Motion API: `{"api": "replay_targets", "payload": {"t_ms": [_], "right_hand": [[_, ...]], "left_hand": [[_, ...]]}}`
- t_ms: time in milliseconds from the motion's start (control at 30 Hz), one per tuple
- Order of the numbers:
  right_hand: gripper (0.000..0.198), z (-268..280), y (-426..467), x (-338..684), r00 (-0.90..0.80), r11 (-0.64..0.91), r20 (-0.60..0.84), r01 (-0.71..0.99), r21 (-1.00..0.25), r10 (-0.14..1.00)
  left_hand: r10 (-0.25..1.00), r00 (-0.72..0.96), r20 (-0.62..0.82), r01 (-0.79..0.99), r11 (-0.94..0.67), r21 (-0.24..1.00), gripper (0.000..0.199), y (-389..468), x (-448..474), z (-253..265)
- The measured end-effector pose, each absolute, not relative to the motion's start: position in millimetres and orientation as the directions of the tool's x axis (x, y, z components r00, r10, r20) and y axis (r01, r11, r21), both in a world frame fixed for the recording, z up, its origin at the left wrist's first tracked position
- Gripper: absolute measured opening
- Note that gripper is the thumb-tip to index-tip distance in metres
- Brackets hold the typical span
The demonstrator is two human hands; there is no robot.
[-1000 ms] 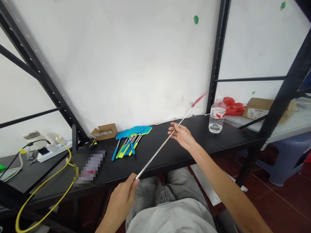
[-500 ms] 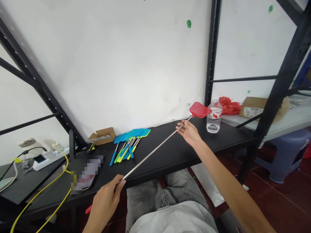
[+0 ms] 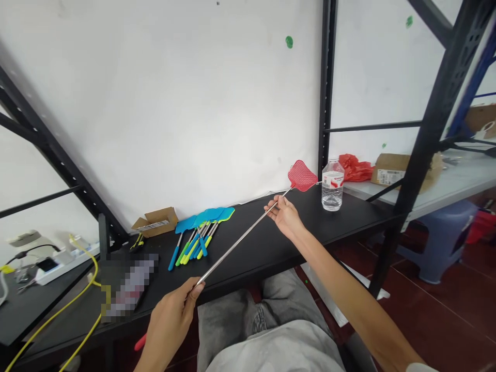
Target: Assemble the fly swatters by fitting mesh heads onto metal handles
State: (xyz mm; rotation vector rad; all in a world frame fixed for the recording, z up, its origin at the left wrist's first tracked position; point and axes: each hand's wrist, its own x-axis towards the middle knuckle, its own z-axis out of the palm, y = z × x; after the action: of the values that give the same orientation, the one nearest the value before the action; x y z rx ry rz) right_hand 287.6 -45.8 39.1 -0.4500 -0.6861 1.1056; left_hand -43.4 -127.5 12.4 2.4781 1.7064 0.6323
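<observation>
A red fly swatter [image 3: 302, 176] with a long, extended metal rod slants up to the right across the desk front. My left hand [image 3: 174, 315] is closed round the lower end of the rod, and the red handle tip shows below it. Close under the red mesh head, my right hand [image 3: 285, 214] pinches the rod between thumb and fingers. Left of the rod, on the black desk [image 3: 248, 268], lies a fanned pile of fly swatters [image 3: 201, 222] with blue and yellow-green heads and handles.
Behind the pile is an open cardboard box [image 3: 157, 222]. A water bottle [image 3: 332, 191] stands to the right, near a red plastic bag [image 3: 355, 168]. Yellow cable [image 3: 58, 305] and a power strip [image 3: 58, 268] are at the left. Black rack posts [image 3: 430, 103] frame both sides.
The swatter head and my right hand have shifted slightly left in view, and the mesh head has turned a little. The whole scene has slid left as the camera turned right.
</observation>
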Motion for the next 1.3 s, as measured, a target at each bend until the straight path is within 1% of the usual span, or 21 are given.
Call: {"api": "replay_targets", "payload": {"t_ms": [133,233,400,500,567,700,767,867,933,1033,1167,1300], "right_hand": [[0.036,36,-50,267,0.191,0.355,0.308,-0.646,-0.676,0.932],[0.037,36,-55,251,0.161,0.389,0.373,-0.610,-0.690,0.914],[0.038,47,-67,255,0.186,0.456,0.427,-0.535,-0.711,0.885],[0.037,63,-71,269,0.216,0.526,0.487,-0.476,-0.705,0.847],[0.037,79,-70,274,0.192,0.547,0.520,-0.437,-0.714,0.832],[0.037,118,-62,267,0.080,0.550,0.570,-0.396,-0.735,0.818],[0.036,137,-58,256,0.055,0.576,0.608,-0.395,-0.715,0.792],[0.034,152,-52,236,0.031,0.601,0.647,-0.406,-0.689,0.762],[0.034,153,-46,225,0.016,0.595,0.645,-0.401,-0.696,0.764],[0.035,146,-35,216,0.033,0.618,0.653,-0.363,-0.697,0.756],[0.035,138,-28,213,0.035,0.666,0.689,-0.296,-0.684,0.724],[0.037,133,-29,212,0.048,0.676,0.689,-0.256,-0.691,0.723]], "left_hand": [[0.894,0.350,0.278,0.823,-0.436,0.364,0.039,-125,-11,24],[0.879,0.363,0.310,0.754,-0.472,0.457,0.039,-117,20,29],[0.828,0.405,0.388,0.477,-0.553,0.683,0.038,-97,70,24],[0.809,0.399,0.432,0.322,-0.564,0.760,0.036,-92,97,19],[0.804,0.378,0.459,0.235,-0.563,0.792,0.035,-90,112,18],[0.807,0.256,0.532,0.108,-0.571,0.814,0.034,-80,131,25],[0.788,0.196,0.584,0.061,-0.604,0.794,0.033,-70,135,31],[0.761,0.148,0.632,-0.016,-0.637,0.770,0.033,-54,136,35],[0.765,0.128,0.631,-0.046,-0.631,0.775,0.036,-47,135,32],[0.776,0.108,0.621,-0.045,-0.620,0.783,0.040,-43,133,26],[0.766,0.107,0.634,-0.032,-0.634,0.772,0.044,-44,131,23],[0.763,0.115,0.636,-0.042,-0.636,0.771,0.045,-46,130,21]]}}
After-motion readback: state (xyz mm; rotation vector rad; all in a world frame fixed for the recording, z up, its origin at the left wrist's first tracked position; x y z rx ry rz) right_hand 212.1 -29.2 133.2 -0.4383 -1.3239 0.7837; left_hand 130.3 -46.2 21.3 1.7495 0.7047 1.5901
